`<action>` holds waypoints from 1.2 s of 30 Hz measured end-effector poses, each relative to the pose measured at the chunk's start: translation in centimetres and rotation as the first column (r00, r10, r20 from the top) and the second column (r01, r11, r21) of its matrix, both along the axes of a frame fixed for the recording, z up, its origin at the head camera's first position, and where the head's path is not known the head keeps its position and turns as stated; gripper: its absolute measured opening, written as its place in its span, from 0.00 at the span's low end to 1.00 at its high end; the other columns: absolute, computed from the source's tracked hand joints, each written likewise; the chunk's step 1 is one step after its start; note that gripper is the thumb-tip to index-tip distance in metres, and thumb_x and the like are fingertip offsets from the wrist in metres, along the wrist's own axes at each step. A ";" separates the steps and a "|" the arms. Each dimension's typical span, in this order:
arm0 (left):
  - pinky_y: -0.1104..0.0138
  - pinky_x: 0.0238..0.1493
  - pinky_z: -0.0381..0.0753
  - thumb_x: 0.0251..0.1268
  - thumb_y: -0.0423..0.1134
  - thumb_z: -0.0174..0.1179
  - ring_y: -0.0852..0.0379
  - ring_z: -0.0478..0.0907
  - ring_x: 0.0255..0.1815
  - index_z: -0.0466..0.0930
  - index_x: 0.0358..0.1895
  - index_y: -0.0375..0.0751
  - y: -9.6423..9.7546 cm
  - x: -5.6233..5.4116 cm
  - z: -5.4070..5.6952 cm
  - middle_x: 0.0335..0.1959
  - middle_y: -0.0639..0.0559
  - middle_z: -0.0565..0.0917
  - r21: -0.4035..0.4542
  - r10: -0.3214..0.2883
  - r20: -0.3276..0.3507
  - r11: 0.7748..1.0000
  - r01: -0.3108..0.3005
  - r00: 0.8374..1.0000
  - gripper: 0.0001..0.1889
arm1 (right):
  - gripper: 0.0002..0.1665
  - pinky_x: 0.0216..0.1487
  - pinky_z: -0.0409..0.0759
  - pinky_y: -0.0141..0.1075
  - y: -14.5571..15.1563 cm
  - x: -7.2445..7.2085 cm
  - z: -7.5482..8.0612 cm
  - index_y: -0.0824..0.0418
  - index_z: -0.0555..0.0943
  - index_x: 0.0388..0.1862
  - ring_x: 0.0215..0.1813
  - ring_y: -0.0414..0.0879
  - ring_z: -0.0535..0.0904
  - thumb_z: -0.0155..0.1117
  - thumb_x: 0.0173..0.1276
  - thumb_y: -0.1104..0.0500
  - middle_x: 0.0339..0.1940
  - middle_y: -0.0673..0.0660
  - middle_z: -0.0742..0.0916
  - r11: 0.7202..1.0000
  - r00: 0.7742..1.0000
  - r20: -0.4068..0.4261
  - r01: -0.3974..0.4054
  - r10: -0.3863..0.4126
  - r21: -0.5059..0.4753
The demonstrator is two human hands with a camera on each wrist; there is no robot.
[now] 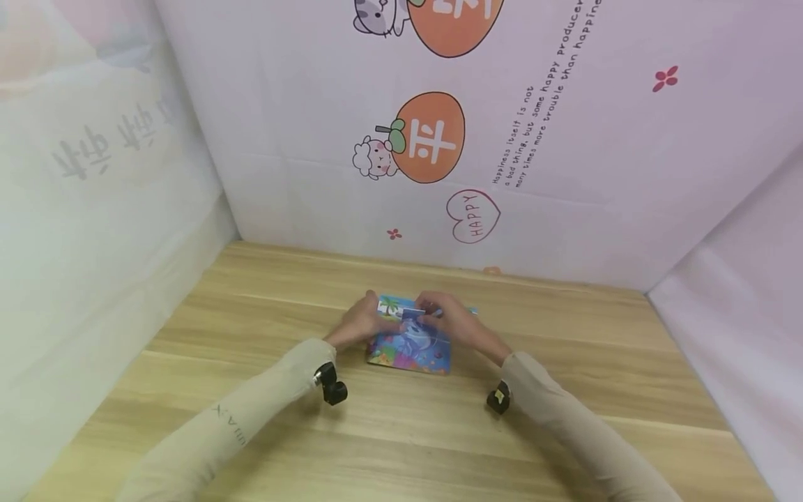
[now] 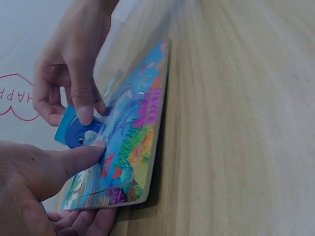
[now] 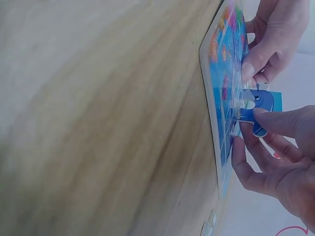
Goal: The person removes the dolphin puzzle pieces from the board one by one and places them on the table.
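A jigsaw puzzle board (image 1: pixel 408 357) with a bright undersea picture lies on the table, its near edge facing me. My left hand (image 1: pixel 362 323) grips the board's left side; in the left wrist view the thumb rests on the picture and the fingers curl under the edge. My right hand (image 1: pixel 458 321) pinches a blue puzzle piece (image 3: pixel 266 101) between thumb and fingers. Part of a dark blue sea animal with an eye is printed on this piece. It stands tilted up from the board's surface, close to the left thumb (image 2: pixel 88 155).
Beyond the board's right side, a small flat piece (image 3: pixel 208 224) lies on the wooden table (image 1: pixel 401 432). A printed cloth (image 1: pixel 301 139) hangs behind the table, with white cloth at both sides. Each sleeve carries a small black camera (image 1: pixel 335 392).
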State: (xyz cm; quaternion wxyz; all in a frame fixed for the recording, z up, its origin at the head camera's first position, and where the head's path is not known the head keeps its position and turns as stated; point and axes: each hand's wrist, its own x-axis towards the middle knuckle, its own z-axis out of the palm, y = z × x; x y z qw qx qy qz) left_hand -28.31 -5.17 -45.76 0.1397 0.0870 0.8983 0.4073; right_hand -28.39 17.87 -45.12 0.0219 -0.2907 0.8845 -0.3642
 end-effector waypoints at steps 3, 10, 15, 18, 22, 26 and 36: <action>0.67 0.31 0.81 0.59 0.53 0.77 0.51 0.78 0.33 0.59 0.74 0.24 -0.2 -0.2 0.0 0.43 0.42 0.79 0.012 0.000 0.025 1.000 0.000 1.000 0.51 | 0.08 0.53 0.92 0.47 -0.2 0.0 -0.1 0.65 0.83 0.43 0.49 0.57 0.87 0.69 0.68 0.73 0.43 0.60 0.90 1.000 1.000 -0.003 0.008 -0.008 -0.003; 0.65 0.32 0.84 0.62 0.54 0.74 0.50 0.80 0.35 0.52 0.79 0.23 0.4 -0.5 -0.2 0.49 0.38 0.81 -0.058 -0.009 0.017 0.998 0.010 1.000 0.55 | 0.08 0.52 0.93 0.44 -0.3 0.4 -0.4 0.65 0.82 0.41 0.47 0.55 0.87 0.68 0.67 0.75 0.41 0.60 0.89 1.000 1.000 -0.015 0.022 -0.022 -0.002; 0.57 0.44 0.88 0.62 0.54 0.75 0.46 0.80 0.42 0.51 0.79 0.23 0.8 -0.7 -0.1 0.57 0.33 0.80 -0.101 0.013 -0.004 0.995 -0.014 1.000 0.56 | 0.09 0.51 0.93 0.43 -0.4 0.5 -0.3 0.65 0.82 0.39 0.48 0.56 0.87 0.67 0.67 0.76 0.42 0.60 0.89 0.999 0.998 -0.034 0.051 -0.052 -0.012; 0.54 0.46 0.90 0.62 0.54 0.75 0.43 0.82 0.43 0.51 0.79 0.22 0.8 -0.6 0.1 0.57 0.32 0.80 -0.085 0.015 0.000 0.996 -0.015 1.000 0.56 | 0.09 0.53 0.93 0.44 -0.1 0.5 0.1 0.64 0.82 0.37 0.51 0.58 0.87 0.66 0.67 0.76 0.42 0.60 0.89 0.996 0.998 -0.007 0.067 -0.067 -0.056; 0.47 0.60 0.87 0.63 0.56 0.73 0.38 0.81 0.55 0.50 0.79 0.22 0.8 -0.5 0.0 0.63 0.30 0.77 -0.086 0.010 -0.001 0.996 -0.010 1.000 0.57 | 0.06 0.56 0.92 0.49 0.8 0.2 1.5 0.66 0.82 0.38 0.52 0.60 0.87 0.67 0.68 0.75 0.42 0.62 0.89 0.992 0.997 0.032 0.072 -0.069 -0.102; 0.48 0.62 0.86 0.62 0.57 0.74 0.40 0.80 0.56 0.54 0.77 0.23 0.6 -0.6 -0.1 0.61 0.31 0.78 -0.089 0.013 -0.008 0.996 -0.014 1.000 0.55 | 0.08 0.57 0.91 0.49 2.1 -0.4 2.4 0.69 0.84 0.47 0.50 0.59 0.87 0.69 0.70 0.71 0.44 0.64 0.89 0.990 0.994 0.057 0.100 -0.095 -0.098; 0.70 0.21 0.88 0.76 0.40 0.64 0.60 0.79 0.21 0.80 0.34 0.33 -1.8 -1.4 0.8 0.23 0.51 0.82 0.308 -0.117 0.247 0.951 0.037 0.962 0.13 | 0.27 0.48 0.93 0.55 6.6 -0.6 1.6 0.78 0.69 0.64 0.46 0.57 0.90 0.67 0.74 0.68 0.51 0.77 0.87 0.902 0.918 0.354 0.296 -0.178 -0.313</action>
